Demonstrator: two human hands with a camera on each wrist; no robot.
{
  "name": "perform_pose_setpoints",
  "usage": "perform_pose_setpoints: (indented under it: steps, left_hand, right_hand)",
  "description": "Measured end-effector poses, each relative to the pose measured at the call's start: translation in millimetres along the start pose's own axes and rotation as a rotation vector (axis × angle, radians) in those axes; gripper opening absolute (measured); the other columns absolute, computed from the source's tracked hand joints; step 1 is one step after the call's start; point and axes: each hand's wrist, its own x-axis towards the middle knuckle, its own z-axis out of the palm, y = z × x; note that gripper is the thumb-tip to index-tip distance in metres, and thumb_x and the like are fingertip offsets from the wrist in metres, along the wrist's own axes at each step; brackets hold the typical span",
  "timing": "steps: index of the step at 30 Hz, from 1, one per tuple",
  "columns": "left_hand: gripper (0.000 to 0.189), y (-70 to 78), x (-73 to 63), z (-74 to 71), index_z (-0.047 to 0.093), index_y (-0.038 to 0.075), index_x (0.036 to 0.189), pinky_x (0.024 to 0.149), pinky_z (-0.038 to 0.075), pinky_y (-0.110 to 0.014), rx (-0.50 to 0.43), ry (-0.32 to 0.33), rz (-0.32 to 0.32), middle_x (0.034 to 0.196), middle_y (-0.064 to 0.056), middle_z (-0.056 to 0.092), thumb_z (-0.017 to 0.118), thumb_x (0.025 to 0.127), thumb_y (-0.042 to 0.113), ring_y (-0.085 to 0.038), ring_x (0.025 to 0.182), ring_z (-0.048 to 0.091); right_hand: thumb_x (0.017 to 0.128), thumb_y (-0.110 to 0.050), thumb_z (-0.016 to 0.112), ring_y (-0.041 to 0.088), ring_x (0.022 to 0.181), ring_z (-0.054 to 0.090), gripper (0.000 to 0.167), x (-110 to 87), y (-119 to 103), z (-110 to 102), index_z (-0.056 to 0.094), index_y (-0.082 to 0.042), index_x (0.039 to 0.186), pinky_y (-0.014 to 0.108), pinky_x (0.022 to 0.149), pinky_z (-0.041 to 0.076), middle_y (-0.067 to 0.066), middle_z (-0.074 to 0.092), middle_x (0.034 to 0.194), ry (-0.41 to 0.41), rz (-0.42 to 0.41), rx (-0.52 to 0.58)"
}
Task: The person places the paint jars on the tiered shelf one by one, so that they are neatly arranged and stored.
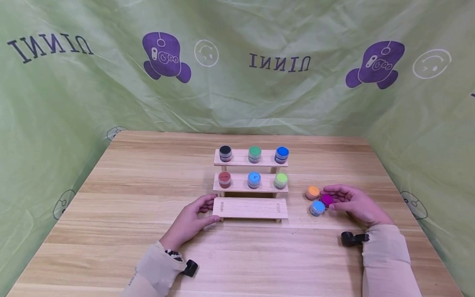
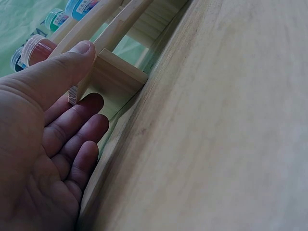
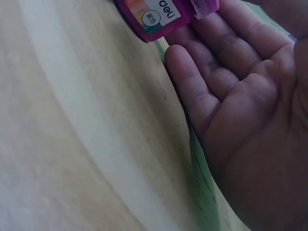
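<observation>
A three-tier wooden rack (image 1: 250, 208) stands mid-table. Its left end, at the lowest tier, is held by my left hand (image 1: 189, 220), with the thumb (image 2: 79, 55) against the board's edge and the other fingers curled by the side. To the right of the rack, my right hand (image 1: 358, 204) has thumb and fingers around a purple paint jar (image 1: 327, 201). The jar's deli label shows in the right wrist view, where the purple jar (image 3: 163, 17) is partly cut off. Touching or very near it are an orange-lidded jar (image 1: 313, 192) and a light blue jar (image 1: 317, 208).
The top tier bears black (image 1: 225, 153), green (image 1: 255, 154) and blue (image 1: 282, 154) jars. On the middle tier are dark red (image 1: 224, 179), light blue (image 1: 254, 180) and lime (image 1: 281, 180) jars. A green printed cloth (image 1: 237, 99) hangs behind the table (image 1: 282, 260).
</observation>
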Motion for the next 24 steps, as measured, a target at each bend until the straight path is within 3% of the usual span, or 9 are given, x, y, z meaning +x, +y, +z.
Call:
perform_pose_setpoints:
  steps: [9, 18, 24]
  left_hand:
    - [0.063, 3.1, -0.7, 0.0, 0.058, 0.009, 0.138, 0.095, 0.051, -0.033, 0.0, 0.0, 0.0, 0.116, -0.003, 0.068, 0.085, 0.082, 0.022, -0.02, 0.107, 0.062]
    - [0.063, 3.3, -0.2, -0.4, 0.059, 0.009, 0.138, 0.095, 0.051, -0.032, -0.004, -0.001, -0.009, 0.114, -0.003, 0.068, 0.085, 0.082, 0.022, -0.019, 0.106, 0.062]
    - [0.063, 2.2, 0.5, -0.4, 0.058, 0.008, 0.138, 0.094, 0.052, -0.032, -0.006, -0.006, -0.002, 0.114, -0.003, 0.068, 0.085, 0.082, 0.021, -0.019, 0.106, 0.062]
  right_hand:
    - [0.085, -0.003, 0.077, 0.006, 0.104, 0.064, 0.06, -0.5, -6.3, 1.8, 0.05, 0.011, 0.136, 0.021, 0.086, 0.054, 0.009, 0.066, 0.126, 0.038, 0.036, -0.107]
    - [0.088, -0.006, 0.075, 0.004, 0.105, 0.064, 0.055, 0.5, -6.7, 2.3, 0.051, 0.01, 0.135, 0.02, 0.085, 0.054, -0.011, 0.069, 0.119, 0.071, 0.046, -0.08]
    - [0.09, -0.012, 0.075, 0.003, 0.106, 0.063, 0.053, -0.5, -13.5, 3.6, 0.054, 0.007, 0.135, 0.017, 0.086, 0.052, -0.01, 0.07, 0.12, 0.135, 0.031, -0.113]
